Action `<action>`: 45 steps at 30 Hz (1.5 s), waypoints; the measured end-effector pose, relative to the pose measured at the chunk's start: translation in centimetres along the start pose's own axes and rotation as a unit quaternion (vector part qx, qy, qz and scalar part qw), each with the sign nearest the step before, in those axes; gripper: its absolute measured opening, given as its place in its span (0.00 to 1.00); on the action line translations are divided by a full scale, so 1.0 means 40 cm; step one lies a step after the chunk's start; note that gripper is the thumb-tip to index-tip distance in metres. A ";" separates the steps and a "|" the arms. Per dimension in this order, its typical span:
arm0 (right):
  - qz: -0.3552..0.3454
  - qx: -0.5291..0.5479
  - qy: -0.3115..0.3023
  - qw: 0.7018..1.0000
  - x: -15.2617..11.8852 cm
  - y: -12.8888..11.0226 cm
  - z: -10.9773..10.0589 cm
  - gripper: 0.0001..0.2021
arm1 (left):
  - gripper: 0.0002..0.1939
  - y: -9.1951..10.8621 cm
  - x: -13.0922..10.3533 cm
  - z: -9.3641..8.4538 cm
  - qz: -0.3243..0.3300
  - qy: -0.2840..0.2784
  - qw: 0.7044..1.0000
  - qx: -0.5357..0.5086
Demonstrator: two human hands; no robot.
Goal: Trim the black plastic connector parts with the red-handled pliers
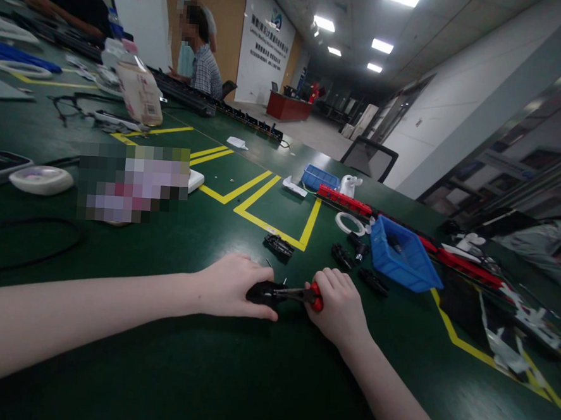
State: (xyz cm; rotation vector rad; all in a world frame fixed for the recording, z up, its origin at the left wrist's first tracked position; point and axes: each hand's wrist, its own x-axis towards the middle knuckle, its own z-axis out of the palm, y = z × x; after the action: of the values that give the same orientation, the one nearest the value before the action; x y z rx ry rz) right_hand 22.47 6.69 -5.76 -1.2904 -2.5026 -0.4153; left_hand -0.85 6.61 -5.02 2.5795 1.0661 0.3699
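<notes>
My left hand [238, 286] is closed around a small black plastic part [262, 292], thumb and fingers on either side of it. My right hand [338, 305] grips red-handled pliers [299, 293], whose metal jaws point left and touch the black part. Whether the jaws are clamped on something there is too small to tell. A thin metal pin or wire end sticks up near the jaws. Just beyond my hands lie a black part [279, 246], another black part [343, 257] and a third black part [373, 282].
A blue bin [404, 255] stands right of my hands, beside a white ring [350, 224] and a long red strip [345, 200]. A smaller blue basket [320, 177] is farther back. At left are a bottle [138, 87] and a white round object [41, 179]. People sit beyond the table.
</notes>
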 end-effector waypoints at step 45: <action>-0.008 0.001 0.025 1.000 -0.001 0.002 0.003 0.04 | 0.22 0.003 0.002 -0.017 -0.006 -0.028 0.990 -0.139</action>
State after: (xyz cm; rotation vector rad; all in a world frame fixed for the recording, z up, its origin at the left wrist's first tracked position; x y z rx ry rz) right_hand 22.55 6.77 -5.85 -1.2459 -2.4724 -0.4433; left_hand -0.96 6.71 -4.32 2.3220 0.9373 0.4105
